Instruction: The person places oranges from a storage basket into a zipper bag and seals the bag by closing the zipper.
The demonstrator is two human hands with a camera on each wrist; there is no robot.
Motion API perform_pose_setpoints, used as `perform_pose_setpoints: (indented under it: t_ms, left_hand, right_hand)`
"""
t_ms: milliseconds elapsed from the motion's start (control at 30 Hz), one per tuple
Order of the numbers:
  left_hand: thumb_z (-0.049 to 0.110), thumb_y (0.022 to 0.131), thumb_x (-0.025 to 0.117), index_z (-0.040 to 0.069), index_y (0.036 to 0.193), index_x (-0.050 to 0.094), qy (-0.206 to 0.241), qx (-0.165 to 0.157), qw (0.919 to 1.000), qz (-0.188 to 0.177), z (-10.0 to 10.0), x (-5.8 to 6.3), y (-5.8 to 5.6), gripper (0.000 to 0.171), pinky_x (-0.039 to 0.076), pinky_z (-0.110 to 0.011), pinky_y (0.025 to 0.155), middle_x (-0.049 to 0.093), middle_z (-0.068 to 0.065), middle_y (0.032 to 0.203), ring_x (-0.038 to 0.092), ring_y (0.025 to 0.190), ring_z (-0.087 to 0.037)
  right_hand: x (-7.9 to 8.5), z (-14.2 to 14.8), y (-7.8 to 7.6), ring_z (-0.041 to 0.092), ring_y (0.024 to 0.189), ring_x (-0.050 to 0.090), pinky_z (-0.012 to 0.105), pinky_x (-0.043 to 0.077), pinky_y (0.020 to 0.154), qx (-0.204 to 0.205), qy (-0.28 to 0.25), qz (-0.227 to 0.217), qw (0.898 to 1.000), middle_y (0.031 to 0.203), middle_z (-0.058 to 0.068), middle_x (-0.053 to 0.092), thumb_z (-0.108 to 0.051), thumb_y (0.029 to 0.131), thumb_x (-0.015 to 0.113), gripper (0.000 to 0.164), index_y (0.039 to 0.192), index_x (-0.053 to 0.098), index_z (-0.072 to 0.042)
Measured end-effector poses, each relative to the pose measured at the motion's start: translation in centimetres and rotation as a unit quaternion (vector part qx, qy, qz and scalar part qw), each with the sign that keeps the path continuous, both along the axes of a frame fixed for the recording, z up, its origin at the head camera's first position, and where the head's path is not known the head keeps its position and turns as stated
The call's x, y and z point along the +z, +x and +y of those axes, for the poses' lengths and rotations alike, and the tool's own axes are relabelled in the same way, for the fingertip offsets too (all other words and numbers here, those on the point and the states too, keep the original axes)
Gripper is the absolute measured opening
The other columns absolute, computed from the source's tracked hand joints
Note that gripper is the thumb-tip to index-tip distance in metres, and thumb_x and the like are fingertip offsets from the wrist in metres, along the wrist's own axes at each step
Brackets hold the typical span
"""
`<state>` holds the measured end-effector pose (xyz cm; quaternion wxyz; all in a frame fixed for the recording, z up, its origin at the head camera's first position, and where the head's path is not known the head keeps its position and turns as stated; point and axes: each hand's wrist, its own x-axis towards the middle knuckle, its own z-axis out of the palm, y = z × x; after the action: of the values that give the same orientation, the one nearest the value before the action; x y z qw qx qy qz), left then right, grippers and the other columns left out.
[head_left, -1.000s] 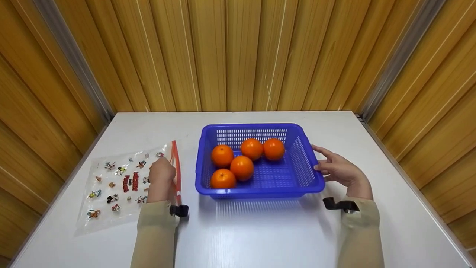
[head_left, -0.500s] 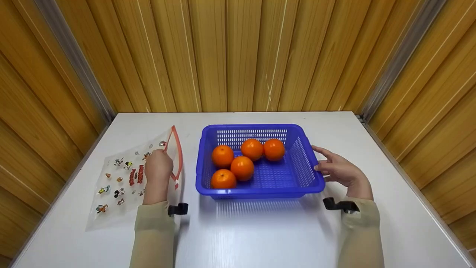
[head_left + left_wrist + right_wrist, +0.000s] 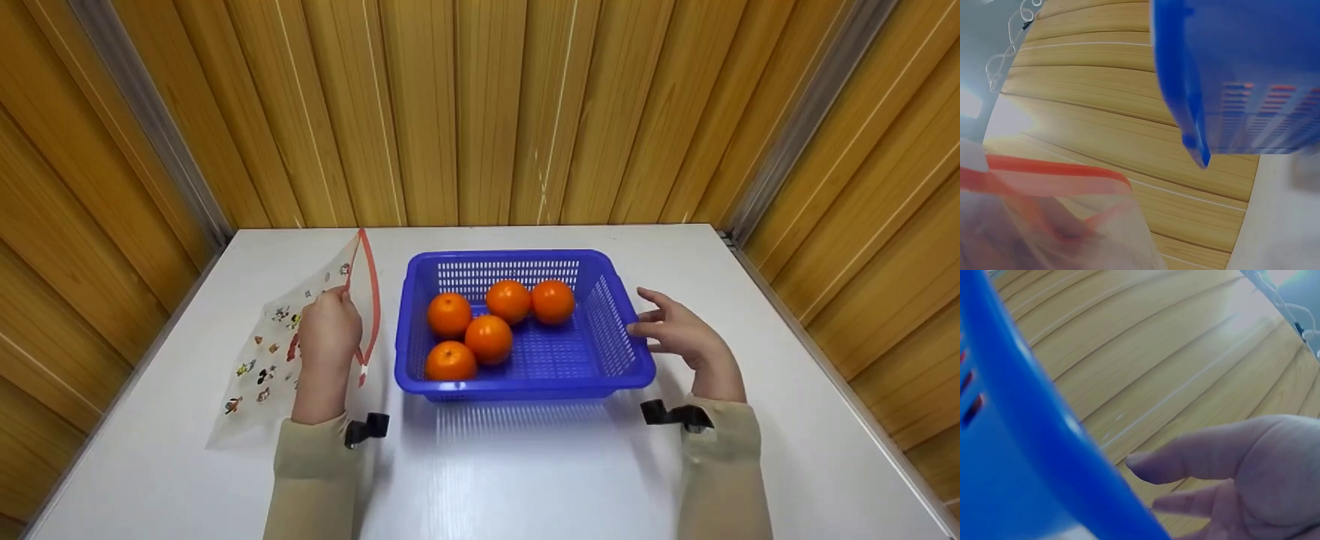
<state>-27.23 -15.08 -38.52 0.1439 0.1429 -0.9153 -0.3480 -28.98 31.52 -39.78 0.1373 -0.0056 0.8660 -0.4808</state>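
Note:
My left hand (image 3: 328, 334) grips a clear zip bag (image 3: 251, 390) with cartoon prints by its red-edged mouth, left of the basket. The mouth gapes, with its edge raised off the table; in the left wrist view the red strip (image 3: 1061, 171) crosses in front of my blurred fingers. A blue plastic basket (image 3: 525, 386) stands in the middle of the table, with several oranges (image 3: 488, 339) mostly in its left half. At the basket's right rim is my right hand (image 3: 686, 334), its fingers spread and holding nothing; whether a fingertip touches the rim I cannot tell.
The white table (image 3: 517, 480) ends at a wood-panelled wall (image 3: 480, 112) behind the basket. Similar panels close in the left and right sides. Black straps (image 3: 367, 429) sit on both wrists.
My left hand has lifted the bag's mouth and drawn the bag to the right, so its mouth opens wider. My right hand has loosened from the basket's rim. Basket and oranges stay put.

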Motion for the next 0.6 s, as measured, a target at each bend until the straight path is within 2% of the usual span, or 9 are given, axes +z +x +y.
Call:
perform_pose_setpoints:
  t_ms: [67, 133, 200, 267, 333, 400, 500, 600]
  left_hand:
    - [0.012, 0.108, 0.043, -0.009, 0.133, 0.063, -0.011, -0.004, 0.9999, 0.013, 0.5, 0.3, 0.4, 0.038, 0.057, -0.058, 0.087, 0.068, -0.032, 0.122, 0.071, 0.106, -0.047]
    - [0.012, 0.107, 0.044, -0.006, 0.132, 0.065, -0.027, -0.007, 0.9993, 0.025, 0.9, 0.4, 0.7, 0.037, 0.056, -0.06, 0.087, 0.069, -0.031, 0.122, 0.07, 0.108, -0.049]
    - [0.013, 0.107, 0.045, -0.004, 0.132, 0.066, -0.038, -0.011, 0.9988, 0.031, 1.3, 0.6, 1.0, 0.036, 0.055, -0.062, 0.086, 0.07, -0.03, 0.122, 0.07, 0.107, -0.05]
    - [0.014, 0.107, 0.046, -0.002, 0.132, 0.067, -0.047, -0.014, 0.9982, 0.034, 1.7, 0.6, 1.1, 0.036, 0.055, -0.063, 0.085, 0.07, -0.029, 0.122, 0.069, 0.107, -0.051]
    - [0.015, 0.107, 0.047, -0.002, 0.132, 0.067, -0.05, -0.019, 0.9979, 0.035, 2.0, 0.7, 1.3, 0.036, 0.055, -0.063, 0.084, 0.07, -0.028, 0.122, 0.069, 0.106, -0.051]
    - [0.015, 0.107, 0.048, -0.002, 0.131, 0.067, -0.055, -0.022, 0.9974, 0.041, 2.4, 0.7, 1.4, 0.036, 0.056, -0.063, 0.081, 0.071, -0.029, 0.12, 0.07, 0.103, -0.05]
    - [0.015, 0.106, 0.049, -0.001, 0.13, 0.068, -0.064, -0.025, 0.9964, 0.05, 2.8, 0.8, 1.7, 0.035, 0.056, -0.062, 0.077, 0.072, -0.029, 0.117, 0.071, 0.1, -0.051]
    - [0.015, 0.106, 0.05, -0.001, 0.129, 0.069, -0.071, -0.028, 0.9954, 0.059, 3.2, 0.8, 1.9, 0.034, 0.056, -0.062, 0.076, 0.073, -0.029, 0.115, 0.071, 0.098, -0.05]
  right_hand:
    - [0.4, -1.0, 0.0, 0.047, 0.139, 0.048, 0.06, 0.04, 0.116, -0.04, 0.022, 0.033, 0.998, 0.155, 0.035, 0.039, -0.019, 0.101, 0.061, 0.081, 0.164, 0.013, -0.003]
    - [0.8, -2.3, 0.2, 0.048, 0.144, 0.042, 0.059, 0.037, 0.118, -0.083, 0.024, 0.077, 0.993, 0.155, 0.033, 0.041, -0.018, 0.102, 0.059, 0.073, 0.162, 0.022, -0.001]
    - [1.2, -3.9, 0.4, 0.046, 0.142, 0.044, 0.057, 0.036, 0.119, -0.113, 0.016, 0.126, 0.986, 0.151, 0.03, 0.048, -0.016, 0.102, 0.058, 0.063, 0.158, 0.033, 0.0]
    - [1.4, -6.0, 0.7, 0.042, 0.137, 0.051, 0.052, 0.04, 0.117, -0.117, -0.012, 0.166, 0.979, 0.144, 0.028, 0.056, -0.013, 0.103, 0.057, 0.054, 0.153, 0.043, 0.001]
    - [1.5, -8.6, 1.2, 0.037, 0.127, 0.058, 0.047, 0.048, 0.109, -0.097, -0.05, 0.185, 0.977, 0.136, 0.026, 0.061, -0.011, 0.103, 0.058, 0.046, 0.148, 0.051, 0.0]
    - [1.5, -11.5, 1.7, 0.032, 0.116, 0.065, 0.04, 0.055, 0.096, -0.06, -0.084, 0.189, 0.977, 0.128, 0.026, 0.065, -0.011, 0.103, 0.059, 0.041, 0.143, 0.056, -0.001]
    - [1.6, -15.8, 2.4, 0.023, 0.097, 0.069, 0.033, 0.056, 0.081, 0.0, -0.118, 0.164, 0.979, 0.122, 0.022, 0.067, -0.015, 0.103, 0.062, 0.04, 0.142, 0.057, -0.004]
    - [1.8, -19.5, 2.6, 0.018, 0.085, 0.069, 0.031, 0.057, 0.075, 0.048, -0.11, 0.126, 0.985, 0.118, 0.02, 0.069, -0.022, 0.104, 0.062, 0.044, 0.144, 0.055, -0.006]
